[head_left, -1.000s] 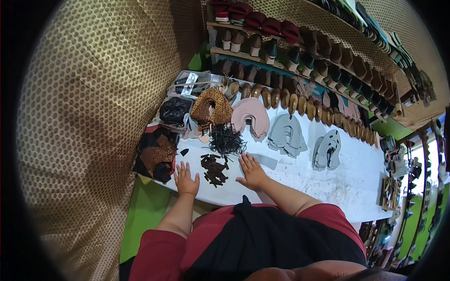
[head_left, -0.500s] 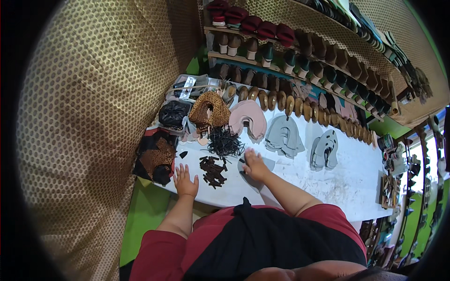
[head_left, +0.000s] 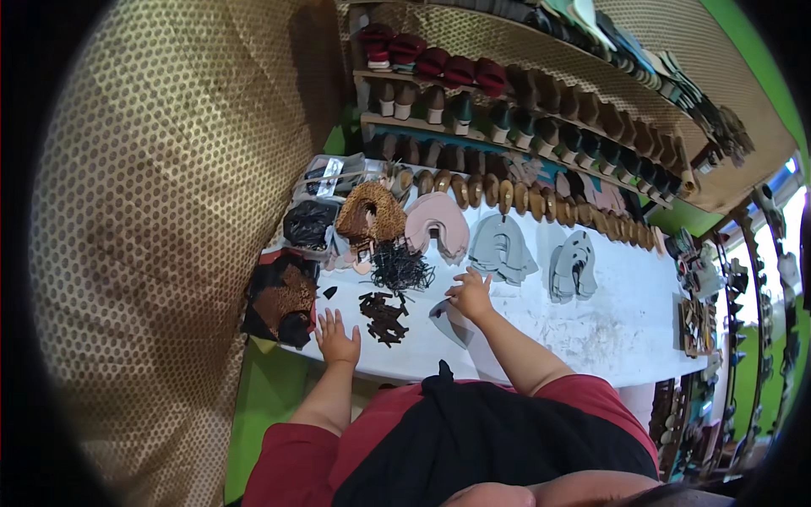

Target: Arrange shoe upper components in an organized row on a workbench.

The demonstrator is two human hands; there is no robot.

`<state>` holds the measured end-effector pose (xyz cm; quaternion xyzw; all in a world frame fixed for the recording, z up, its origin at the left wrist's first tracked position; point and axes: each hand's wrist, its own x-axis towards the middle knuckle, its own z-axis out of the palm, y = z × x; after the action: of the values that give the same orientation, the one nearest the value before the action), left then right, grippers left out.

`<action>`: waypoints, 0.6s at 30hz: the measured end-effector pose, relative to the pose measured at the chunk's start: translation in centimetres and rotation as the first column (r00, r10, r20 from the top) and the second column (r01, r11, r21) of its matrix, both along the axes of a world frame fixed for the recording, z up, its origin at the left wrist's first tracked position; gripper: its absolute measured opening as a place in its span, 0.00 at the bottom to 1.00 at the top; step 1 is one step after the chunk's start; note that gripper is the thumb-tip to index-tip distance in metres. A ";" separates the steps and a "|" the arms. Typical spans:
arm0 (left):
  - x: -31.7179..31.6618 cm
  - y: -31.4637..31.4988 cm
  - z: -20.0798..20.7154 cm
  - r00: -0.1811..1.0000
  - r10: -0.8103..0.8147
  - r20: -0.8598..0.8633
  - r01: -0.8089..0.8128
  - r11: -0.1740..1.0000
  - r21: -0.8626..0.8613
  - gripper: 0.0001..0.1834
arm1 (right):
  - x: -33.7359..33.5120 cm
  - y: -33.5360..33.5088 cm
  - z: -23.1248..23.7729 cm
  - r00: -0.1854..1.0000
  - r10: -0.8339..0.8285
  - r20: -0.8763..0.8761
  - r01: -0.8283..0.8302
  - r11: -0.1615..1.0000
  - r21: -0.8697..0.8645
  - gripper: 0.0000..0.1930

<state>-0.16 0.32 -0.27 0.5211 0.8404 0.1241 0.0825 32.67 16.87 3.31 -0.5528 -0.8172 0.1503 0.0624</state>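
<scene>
My left hand [head_left: 339, 340] rests near the table's front edge with its fingers spread and nothing in it. A small black pointed piece [head_left: 329, 292] lies just beyond its fingertips. My right hand [head_left: 470, 296] is over the table, fingers apart, between a flat grey shoe-upper piece [head_left: 452, 325] and a stack of grey U-shaped upper pieces [head_left: 500, 245]. I see nothing held in it, though its palm is hidden. Between my hands lie a pile of short dark brown strips [head_left: 384, 319] and, farther back, a tangle of thin black strips [head_left: 399, 266].
Pink upper pieces [head_left: 438, 221] and leopard-print pieces [head_left: 370, 209] lie farther back. More grey pieces [head_left: 573, 266] lie to the right. Black bags [head_left: 311, 224] and dark scraps [head_left: 283, 296] are at the left. Shoe lasts [head_left: 505, 196] line the back, below shelves of shoes [head_left: 498, 118].
My right hand has lifted off the flat grey piece and moved slightly right and away from me. Less grey material shows beside it. My left hand stays nearly in place. The view has shifted slightly.
</scene>
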 end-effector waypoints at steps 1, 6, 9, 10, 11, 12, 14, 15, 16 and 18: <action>0.0 -0.2 0.1 1.000 -0.002 0.009 0.002 1.000 -0.003 0.40 | 0.6 -0.7 0.5 0.999 -0.005 -0.047 0.006 1.000 0.027 0.07; -0.2 -0.5 -0.1 1.000 -0.010 -0.015 0.010 1.000 0.002 0.40 | 4.6 -2.7 4.0 0.967 -0.056 -0.249 0.067 0.997 0.037 0.08; 0.0 -0.2 0.3 0.999 -0.042 0.000 0.042 0.999 0.007 0.39 | 9.1 -3.1 4.1 0.926 -0.091 -0.367 0.140 0.984 0.110 0.09; -0.1 -0.3 0.4 0.999 -0.046 -0.010 0.047 0.999 0.005 0.39 | 9.8 -3.6 5.0 0.920 -0.140 -0.365 0.183 0.979 0.085 0.09; -0.1 -0.1 0.5 0.998 -0.052 -0.019 0.052 0.999 0.007 0.38 | 10.7 -4.1 6.1 0.912 -0.188 -0.363 0.226 0.972 0.065 0.10; -0.1 -0.3 0.6 0.998 -0.057 -0.024 0.056 0.998 -0.033 0.38 | 11.5 -4.6 7.2 0.900 -0.190 -0.391 0.239 0.968 0.079 0.10; -0.3 -0.5 0.5 0.998 -0.066 0.004 0.066 0.998 -0.017 0.38 | 13.7 -5.3 8.8 0.888 -0.225 -0.401 0.275 0.959 0.072 0.11; -0.4 -0.6 0.4 0.997 -0.063 0.033 0.064 0.998 -0.009 0.39 | 14.9 -5.5 9.6 0.878 -0.258 -0.403 0.302 0.952 0.049 0.11; 0.1 -0.5 1.0 0.997 -0.075 0.029 0.075 0.997 0.003 0.39 | 16.5 -5.7 10.1 0.869 -0.271 -0.413 0.326 0.943 0.065 0.12; 1.3 -0.1 2.1 0.999 -0.043 -0.028 0.043 0.999 -0.003 0.39 | 19.6 -6.1 10.9 0.850 -0.318 -0.421 0.384 0.920 0.081 0.13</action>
<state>1.10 0.20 1.85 0.5405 0.8304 0.1139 0.0739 52.23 10.79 14.24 -0.6437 -0.6814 0.1790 0.2989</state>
